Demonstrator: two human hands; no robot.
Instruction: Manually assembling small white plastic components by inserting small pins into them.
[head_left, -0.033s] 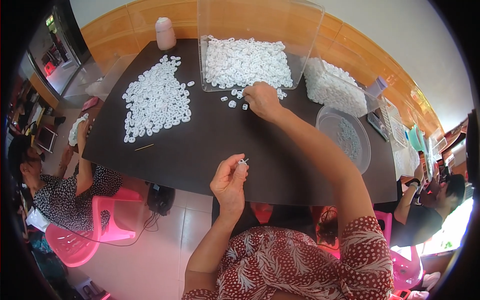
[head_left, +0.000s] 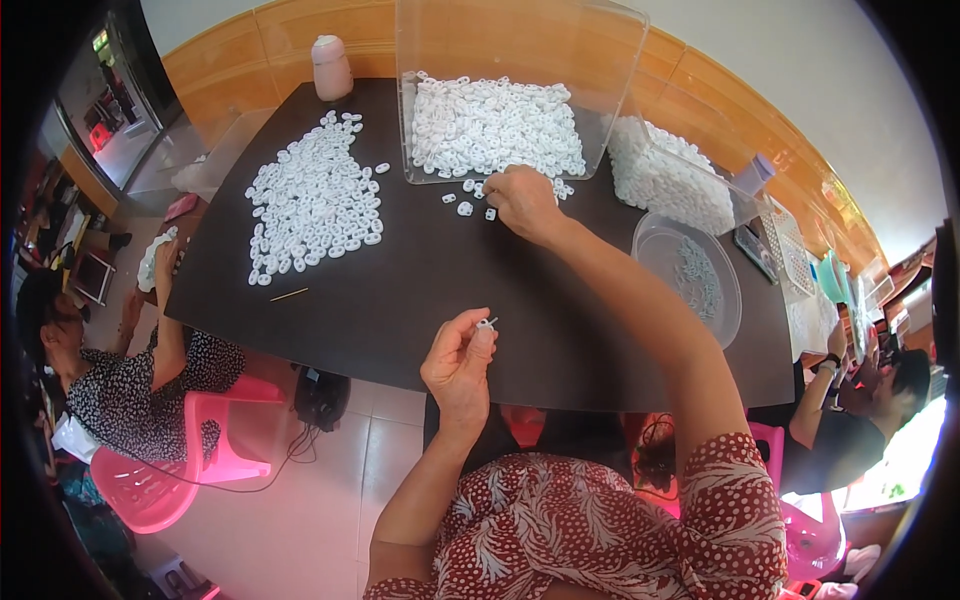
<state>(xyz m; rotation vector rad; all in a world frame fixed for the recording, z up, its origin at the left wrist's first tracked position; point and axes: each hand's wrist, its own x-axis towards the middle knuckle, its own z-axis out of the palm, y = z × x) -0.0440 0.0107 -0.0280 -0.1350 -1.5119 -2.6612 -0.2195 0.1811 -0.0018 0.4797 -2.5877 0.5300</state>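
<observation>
My left hand [head_left: 458,372], above the table's near edge, pinches a small white plastic piece [head_left: 486,324] between thumb and fingertips. A thin grey pin [head_left: 493,321] sticks out of it. Farther off, my right hand [head_left: 526,203] reaches down among a few loose white pieces [head_left: 465,208] just in front of a clear plastic bin [head_left: 403,140]. Its fingers are bunched together, and whatever they hold is hidden. The bin is tipped on its side with its opening toward me, and a heap of white two-holed pieces [head_left: 495,125] fills its lower part.
A spread of white pieces [head_left: 315,205] covers the left of the dark table [head_left: 400,270], beside a thin yellowish stick [head_left: 289,295]. At right stand a round clear tray [head_left: 730,325] of grey pins and another full bin [head_left: 670,175]. A pink bottle [head_left: 331,68] stands behind. Other people sit left and right.
</observation>
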